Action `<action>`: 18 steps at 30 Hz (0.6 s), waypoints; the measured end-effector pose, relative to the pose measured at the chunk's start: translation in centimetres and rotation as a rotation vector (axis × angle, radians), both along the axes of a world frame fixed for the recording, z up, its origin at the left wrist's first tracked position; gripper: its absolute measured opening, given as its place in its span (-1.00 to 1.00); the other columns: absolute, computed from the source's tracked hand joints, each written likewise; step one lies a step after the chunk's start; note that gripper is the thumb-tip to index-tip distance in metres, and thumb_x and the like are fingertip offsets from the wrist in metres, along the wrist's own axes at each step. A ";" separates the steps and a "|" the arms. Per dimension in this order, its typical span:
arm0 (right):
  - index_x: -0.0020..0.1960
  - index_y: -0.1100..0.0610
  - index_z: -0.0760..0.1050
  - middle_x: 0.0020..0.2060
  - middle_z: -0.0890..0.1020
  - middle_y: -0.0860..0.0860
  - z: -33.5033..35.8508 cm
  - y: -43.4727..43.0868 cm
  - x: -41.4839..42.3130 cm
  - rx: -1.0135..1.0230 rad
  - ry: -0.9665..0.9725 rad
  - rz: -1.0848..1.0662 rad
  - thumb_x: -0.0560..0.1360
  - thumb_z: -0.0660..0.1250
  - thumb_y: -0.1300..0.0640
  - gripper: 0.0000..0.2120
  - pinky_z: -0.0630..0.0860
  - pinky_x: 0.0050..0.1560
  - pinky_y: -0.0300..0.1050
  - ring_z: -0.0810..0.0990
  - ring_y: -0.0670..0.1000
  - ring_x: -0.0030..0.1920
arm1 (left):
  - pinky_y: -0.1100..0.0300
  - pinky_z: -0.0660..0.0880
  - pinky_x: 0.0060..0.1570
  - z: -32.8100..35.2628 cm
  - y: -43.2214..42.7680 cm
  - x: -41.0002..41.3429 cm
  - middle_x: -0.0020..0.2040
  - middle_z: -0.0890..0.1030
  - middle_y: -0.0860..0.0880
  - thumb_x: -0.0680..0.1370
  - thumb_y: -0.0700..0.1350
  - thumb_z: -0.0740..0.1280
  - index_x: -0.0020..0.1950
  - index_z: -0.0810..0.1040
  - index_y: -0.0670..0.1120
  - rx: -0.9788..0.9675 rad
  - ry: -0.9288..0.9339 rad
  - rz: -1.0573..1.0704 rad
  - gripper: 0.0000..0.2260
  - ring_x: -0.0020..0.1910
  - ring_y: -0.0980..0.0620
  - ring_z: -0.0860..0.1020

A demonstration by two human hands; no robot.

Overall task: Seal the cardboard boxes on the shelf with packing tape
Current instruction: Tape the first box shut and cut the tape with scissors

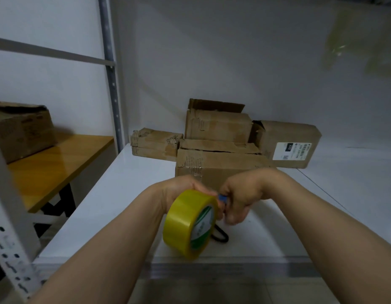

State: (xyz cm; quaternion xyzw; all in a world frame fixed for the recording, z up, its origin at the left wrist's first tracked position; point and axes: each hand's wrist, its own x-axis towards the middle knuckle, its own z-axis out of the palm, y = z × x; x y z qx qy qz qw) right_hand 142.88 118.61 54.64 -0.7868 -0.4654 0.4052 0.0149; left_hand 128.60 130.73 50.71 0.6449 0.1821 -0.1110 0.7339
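A yellow roll of packing tape (185, 222) hangs above the front of the white shelf (115, 205), held by my left hand (185, 187), whose fingers curl over its top. My right hand (240, 198) sits just right of the roll and grips a small blue-handled tool (222, 198) against the roll's edge. A black loop (221, 235) hangs below it. Several worn cardboard boxes stand behind: the nearest box (221, 170) right behind my hands, a low box (155, 143) at the left, a taller box (218, 126) with a raised flap, and a labelled box (288, 143) at the right.
A grey perforated shelf post (111, 84) rises at the left of the shelf, and another post (10, 238) stands nearer at the lower left. Beyond it a wooden table (54, 163) carries another cardboard box (21, 130). A white wall backs the shelf.
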 end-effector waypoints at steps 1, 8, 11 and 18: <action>0.09 0.23 0.57 -0.09 0.72 0.08 0.3 -0.3 0.0 0.074 0.045 -0.041 0.51 0.43 0.32 -0.83 0.61 -0.16 -0.21 0.72 0.03 -0.06 | 0.15 0.64 -0.07 -0.3 0.2 -0.3 -0.11 0.71 -0.19 0.56 -0.20 0.27 -0.19 0.73 -0.25 -0.019 -0.028 0.014 -0.72 -0.13 -0.06 0.70; 0.21 -0.05 0.46 0.14 0.52 -0.10 -1.3 3.1 -1.1 0.889 -0.545 -0.066 0.49 0.39 -0.26 -0.59 0.45 0.12 -0.15 0.46 -0.08 0.17 | 0.03 0.56 0.12 -2.4 1.9 -2.2 0.02 0.71 -0.24 0.33 -0.04 0.58 -0.15 0.75 -0.19 -0.022 -0.305 0.084 -0.76 0.00 -0.12 0.69; 0.35 -0.02 0.41 0.26 0.47 -0.01 -4.8 5.1 -1.0 0.859 -0.719 -0.114 0.47 0.32 -0.36 -0.41 0.34 0.27 0.02 0.39 0.05 0.28 | 0.30 0.39 -0.47 -3.8 2.7 -2.2 -0.05 0.68 -0.26 0.32 -0.08 0.58 -0.17 0.71 -0.24 -0.276 -0.289 0.158 -0.75 -0.40 -0.01 0.57; 0.41 0.06 0.35 0.27 0.38 0.09 -7.7 5.0 -1.2 0.869 -0.895 -0.045 0.48 0.40 -0.14 -0.41 0.25 0.19 0.02 0.34 0.14 0.27 | 0.35 0.29 -0.59 -3.3 2.0 -2.5 -0.14 0.69 -0.25 0.36 -0.08 0.53 -0.22 0.71 -0.26 -0.339 -0.316 0.198 -0.78 -0.48 0.02 0.57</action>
